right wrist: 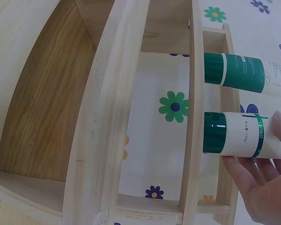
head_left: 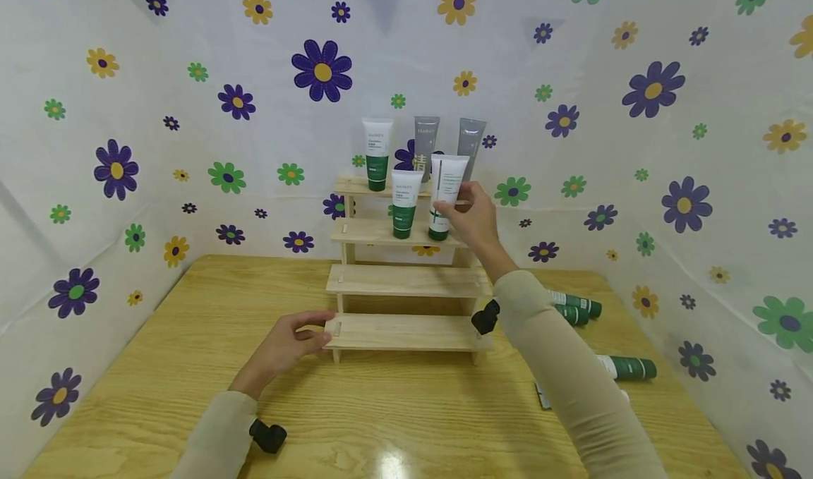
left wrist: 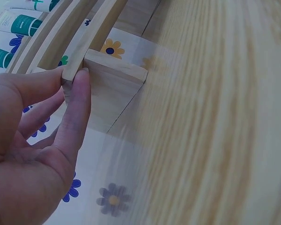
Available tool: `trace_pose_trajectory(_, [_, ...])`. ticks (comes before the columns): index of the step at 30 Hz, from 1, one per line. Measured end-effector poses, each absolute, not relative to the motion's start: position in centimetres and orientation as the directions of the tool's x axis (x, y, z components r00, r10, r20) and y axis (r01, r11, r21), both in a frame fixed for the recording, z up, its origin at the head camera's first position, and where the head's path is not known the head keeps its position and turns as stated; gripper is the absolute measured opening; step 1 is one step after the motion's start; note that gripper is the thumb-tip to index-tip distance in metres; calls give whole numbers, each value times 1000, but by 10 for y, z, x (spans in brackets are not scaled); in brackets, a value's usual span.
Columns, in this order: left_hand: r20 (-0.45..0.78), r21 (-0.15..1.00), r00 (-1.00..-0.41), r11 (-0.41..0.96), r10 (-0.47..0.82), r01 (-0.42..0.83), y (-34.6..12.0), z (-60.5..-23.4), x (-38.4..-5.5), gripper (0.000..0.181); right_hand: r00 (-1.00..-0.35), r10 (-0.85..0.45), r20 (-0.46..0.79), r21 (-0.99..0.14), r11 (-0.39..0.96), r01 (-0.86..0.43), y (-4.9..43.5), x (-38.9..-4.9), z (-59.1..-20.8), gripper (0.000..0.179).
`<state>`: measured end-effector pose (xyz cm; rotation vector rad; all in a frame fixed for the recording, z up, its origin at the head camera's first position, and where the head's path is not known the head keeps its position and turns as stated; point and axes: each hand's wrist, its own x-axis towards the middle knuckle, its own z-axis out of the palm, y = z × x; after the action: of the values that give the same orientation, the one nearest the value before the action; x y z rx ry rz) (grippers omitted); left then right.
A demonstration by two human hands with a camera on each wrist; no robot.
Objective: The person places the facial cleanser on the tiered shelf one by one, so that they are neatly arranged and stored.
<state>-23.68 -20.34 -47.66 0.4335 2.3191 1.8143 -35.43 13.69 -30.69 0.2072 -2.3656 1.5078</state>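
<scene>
My right hand (head_left: 473, 218) grips a white tube with a green cap (head_left: 448, 183), its cap down on the second shelf from the top of the wooden stand (head_left: 406, 281). Thumb and fingers lie on either side of the tube in the right wrist view. Left of it on that shelf stands a white and green tube (head_left: 404, 202). My left hand (head_left: 286, 345) pinches the left end of the lowest shelf (left wrist: 77, 61) between thumb and fingers. On the top shelf are another white and green tube (head_left: 377, 153) and two grey tubes, one left (head_left: 426, 140) and one right (head_left: 471, 140).
On the table (head_left: 267, 408) at the right lie several tubes with green ends, one of them nearer (head_left: 631, 367) and others farther back (head_left: 578, 302), partly behind my right sleeve (head_left: 565, 373). A flower-patterned sheet (head_left: 222, 147) rises behind the stand and along both sides.
</scene>
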Motion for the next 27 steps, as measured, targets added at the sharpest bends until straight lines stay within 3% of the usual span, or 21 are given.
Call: trace_pose_trajectory(27, [31,966,-946,234,323,111,-204,-480,-239,51,-935,18,353,-841,444,-309,135,-350,-306,52])
